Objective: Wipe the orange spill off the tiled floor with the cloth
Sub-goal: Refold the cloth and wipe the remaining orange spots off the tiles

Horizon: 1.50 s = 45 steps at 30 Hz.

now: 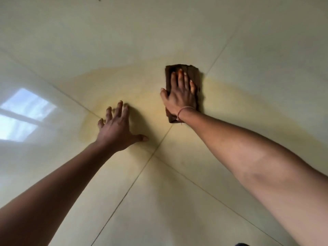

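My right hand (179,93) presses flat, fingers straight, on the cloth (185,68) at the far edge of the orange spill (142,93), left hand (117,128) splayed open on the slick floor (177,201), so it could skid, or I'll smear this wider.

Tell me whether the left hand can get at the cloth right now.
Probably yes: nothing lies between the left hand and the cloth, though the right hand presses flat over most of it.

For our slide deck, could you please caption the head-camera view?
Right hand presses a brown cloth flat on the orange spill on the tiled floor; left hand open beside it.
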Each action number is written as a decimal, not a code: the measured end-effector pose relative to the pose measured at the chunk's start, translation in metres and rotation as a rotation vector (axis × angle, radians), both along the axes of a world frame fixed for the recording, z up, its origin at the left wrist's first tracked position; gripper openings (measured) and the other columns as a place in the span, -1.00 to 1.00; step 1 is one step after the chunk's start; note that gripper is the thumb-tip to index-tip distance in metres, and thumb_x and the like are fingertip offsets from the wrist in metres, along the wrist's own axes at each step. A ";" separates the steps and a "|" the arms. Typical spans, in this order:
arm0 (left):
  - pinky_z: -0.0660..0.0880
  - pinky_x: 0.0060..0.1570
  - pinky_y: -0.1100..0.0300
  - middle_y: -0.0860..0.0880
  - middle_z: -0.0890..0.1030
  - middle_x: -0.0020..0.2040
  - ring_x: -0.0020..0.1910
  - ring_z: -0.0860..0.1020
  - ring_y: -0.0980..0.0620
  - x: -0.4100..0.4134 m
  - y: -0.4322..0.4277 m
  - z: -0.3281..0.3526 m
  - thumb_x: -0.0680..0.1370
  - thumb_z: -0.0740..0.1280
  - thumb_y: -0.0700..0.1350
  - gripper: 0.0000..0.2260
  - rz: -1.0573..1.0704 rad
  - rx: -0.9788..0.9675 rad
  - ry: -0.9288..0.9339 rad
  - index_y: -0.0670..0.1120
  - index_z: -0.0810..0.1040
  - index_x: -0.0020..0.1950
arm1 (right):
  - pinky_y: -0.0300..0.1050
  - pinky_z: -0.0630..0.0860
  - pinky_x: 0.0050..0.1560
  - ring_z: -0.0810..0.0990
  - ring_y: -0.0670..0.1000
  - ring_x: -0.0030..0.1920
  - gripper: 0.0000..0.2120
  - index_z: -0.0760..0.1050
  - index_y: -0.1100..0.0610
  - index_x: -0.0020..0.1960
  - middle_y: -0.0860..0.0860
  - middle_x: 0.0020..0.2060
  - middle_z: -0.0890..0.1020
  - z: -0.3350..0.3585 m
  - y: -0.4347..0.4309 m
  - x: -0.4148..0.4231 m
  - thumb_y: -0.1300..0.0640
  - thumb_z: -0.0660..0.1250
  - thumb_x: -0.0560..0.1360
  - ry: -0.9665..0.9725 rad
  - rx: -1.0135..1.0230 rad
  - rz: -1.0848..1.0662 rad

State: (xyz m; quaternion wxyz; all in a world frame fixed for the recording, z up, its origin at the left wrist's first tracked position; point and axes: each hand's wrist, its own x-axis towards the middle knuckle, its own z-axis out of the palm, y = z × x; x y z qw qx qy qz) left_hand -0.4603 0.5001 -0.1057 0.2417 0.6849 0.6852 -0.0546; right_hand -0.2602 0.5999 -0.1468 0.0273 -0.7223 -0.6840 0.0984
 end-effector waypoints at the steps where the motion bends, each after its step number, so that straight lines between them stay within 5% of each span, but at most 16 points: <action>1: 0.01 0.43 -0.28 -0.01 -0.19 0.58 0.54 -0.16 -0.17 -0.013 -0.004 0.002 0.29 0.44 0.35 0.11 0.027 0.002 0.013 -0.02 -0.15 0.58 | 0.09 -0.14 0.50 -0.06 0.08 0.56 -0.30 0.03 0.09 0.58 0.10 0.57 0.01 0.001 0.002 -0.020 -0.23 0.04 0.55 0.008 -0.008 0.042; 13: 0.24 0.35 -0.29 -0.01 -0.08 0.58 0.52 -0.01 -0.18 -0.126 -0.109 0.001 0.23 0.45 0.40 0.12 0.330 -0.032 0.107 -0.05 -0.04 0.56 | 0.07 -0.14 0.51 -0.09 0.06 0.56 -0.29 0.01 0.09 0.57 0.10 0.57 -0.01 0.004 -0.089 -0.175 -0.20 0.10 0.53 0.007 -0.052 0.638; 20: 0.24 0.36 -0.27 -0.01 -0.07 0.59 0.53 -0.01 -0.14 -0.123 -0.122 -0.002 0.24 0.44 0.40 0.11 0.390 -0.019 0.047 -0.03 -0.04 0.57 | 0.04 -0.04 0.48 0.09 0.08 0.54 -0.34 0.14 0.06 0.55 0.11 0.55 0.15 -0.006 -0.148 -0.113 -0.17 0.04 0.51 0.057 -0.034 1.068; 25: -0.01 0.43 -0.28 0.02 -0.24 0.57 0.54 -0.17 -0.13 -0.139 -0.128 0.001 0.13 0.50 0.39 0.26 0.410 -0.093 0.049 0.03 -0.19 0.57 | 0.06 -0.06 0.50 0.03 0.06 0.55 -0.30 0.10 0.06 0.56 0.09 0.56 0.10 -0.008 -0.092 -0.095 -0.22 -0.10 0.49 0.053 0.008 0.729; 31: -0.03 0.42 -0.34 0.01 -0.36 0.55 0.53 -0.28 -0.16 -0.155 -0.130 -0.002 0.11 0.55 0.34 0.33 0.455 -0.187 -0.022 0.02 -0.30 0.55 | 0.09 -0.10 0.50 -0.03 0.08 0.56 -0.29 0.06 0.09 0.57 0.12 0.57 0.04 -0.008 -0.033 -0.159 -0.22 -0.03 0.51 0.026 0.022 0.467; 45: -0.13 0.38 -0.37 0.02 -0.34 0.55 0.51 -0.33 -0.16 -0.154 -0.131 -0.008 0.10 0.58 0.28 0.33 0.497 -0.131 -0.130 0.01 -0.26 0.57 | 0.09 -0.12 0.51 -0.08 0.06 0.56 -0.29 -0.01 0.08 0.58 0.11 0.57 -0.03 -0.001 -0.037 -0.265 -0.20 0.10 0.54 -0.006 -0.037 0.700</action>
